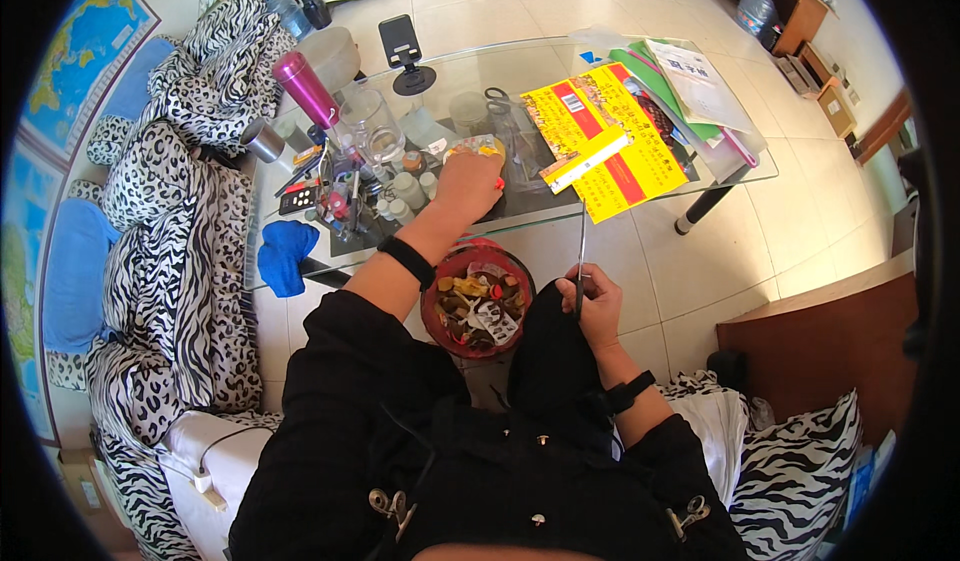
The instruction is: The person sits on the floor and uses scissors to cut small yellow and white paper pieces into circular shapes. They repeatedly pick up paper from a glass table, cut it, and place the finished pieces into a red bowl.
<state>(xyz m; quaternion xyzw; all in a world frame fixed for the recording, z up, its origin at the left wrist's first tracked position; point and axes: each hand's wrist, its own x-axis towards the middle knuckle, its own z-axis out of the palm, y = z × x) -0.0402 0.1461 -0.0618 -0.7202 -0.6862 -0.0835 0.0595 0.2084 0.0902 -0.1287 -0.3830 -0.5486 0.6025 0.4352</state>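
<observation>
My left hand [471, 182] reaches over the glass table. Its fingers lie over a small yellow-and-white item [491, 147], mostly hidden, and a bit of red shows by the thumb; I cannot tell whether the fingers grip anything. Near my right knee, my right hand [598, 302] is closed on the dark handle of a bladed tool [581, 238], its narrow metal blade pointing away; edge-on, it could be a knife or scissors. Between my knees stands a red waste bin [433, 313] holding scraps, peel and an emptied blister pack [495, 322].
Small bottles [407, 188], a glass mug [373, 127] and a magenta flask [306, 89] crowd the table's left. Behind are a phone stand [405, 54] and black-handled scissors [496, 99]. A yellow-and-red printed sheet [634, 174] overhangs the front edge; a blue cloth [286, 259] hangs at the left corner.
</observation>
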